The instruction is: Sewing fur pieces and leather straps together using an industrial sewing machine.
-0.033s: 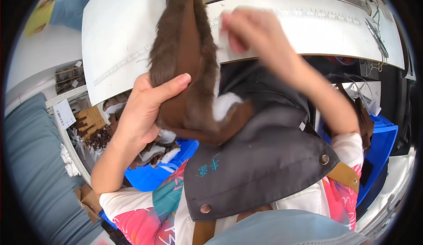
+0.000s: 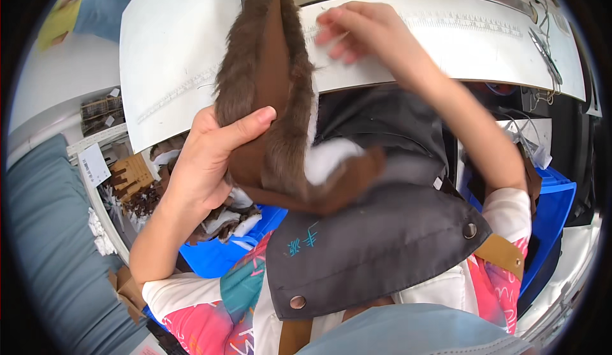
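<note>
A long brown fur piece hangs from the far edge of the bench toward my lap. It has a smooth brown strip along its middle and white on its right side. My left hand grips it low on the left, thumb pressed over the smooth strip. The blurred lower end sticks out to the right over my dark apron. My right hand is raised over the bench, right of the fur and apart from it. Its fingers are curled, thumb and forefinger close together; anything between them is too small or blurred to see.
The white bench top carries ruler markings, with metal tweezers or scissors at its right. Blue bins stand below on both sides, the left one with fur scraps. Another person's blue sleeve shows at the far left.
My right hand has shifted slightly, its fingers looser than the tight curl before. The fur's lower end has swung a little to the right. My left hand keeps its grip.
</note>
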A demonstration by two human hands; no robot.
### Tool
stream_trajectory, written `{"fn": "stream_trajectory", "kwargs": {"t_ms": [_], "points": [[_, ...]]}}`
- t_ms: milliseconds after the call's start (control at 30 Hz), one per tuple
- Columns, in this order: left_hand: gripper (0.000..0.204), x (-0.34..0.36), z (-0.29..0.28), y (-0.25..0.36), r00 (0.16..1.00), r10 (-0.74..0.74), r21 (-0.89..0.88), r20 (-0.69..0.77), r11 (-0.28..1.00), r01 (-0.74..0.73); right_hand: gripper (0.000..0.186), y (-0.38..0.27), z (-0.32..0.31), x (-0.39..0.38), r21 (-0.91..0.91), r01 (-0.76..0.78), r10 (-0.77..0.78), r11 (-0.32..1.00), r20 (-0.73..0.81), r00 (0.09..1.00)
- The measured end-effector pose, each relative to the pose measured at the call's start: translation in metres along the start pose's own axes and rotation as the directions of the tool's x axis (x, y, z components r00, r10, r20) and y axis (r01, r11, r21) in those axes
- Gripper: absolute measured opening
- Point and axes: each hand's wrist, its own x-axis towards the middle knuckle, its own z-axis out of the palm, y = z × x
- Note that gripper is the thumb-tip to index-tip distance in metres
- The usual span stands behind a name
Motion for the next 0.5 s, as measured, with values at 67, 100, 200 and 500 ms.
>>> {"fn": "stream_trajectory", "kwargs": {"t_ms": [67, 100, 200, 500], "points": [[0.026, -0.003, 0.002, 0.004, 1.000, -0.002, 0.014, -0.023, 1.000, 0.003, 0.035, -0.015, -0.002, 0.022, 0.177, -0.313, 0.289, 0.933, 0.149, 0.946], [0.026, -0.004, 0.000, 0.004, 0.999, -0.035, 0.015, -0.003, 0.999, 0.036, 0.035, -0.015, 0.002, 0.034, 0.179, -0.311, 0.287, 0.933, 0.148, 0.946], [0.025, -0.001, 0.000, -0.001, 0.997, -0.065, 0.000, 0.036, 0.998, 0.065, 0.030, -0.012, 0.024, 0.060, 0.282, -0.548, 0.419, 0.788, 0.406, 0.812], [0.019, 0.005, -0.002, -0.017, 0.993, -0.094, -0.032, 0.071, 0.995, 0.097, 0.020, 0.003, 0.044, 0.069, 0.391, -0.429, 0.381, 0.814, 0.196, 0.903]]}}
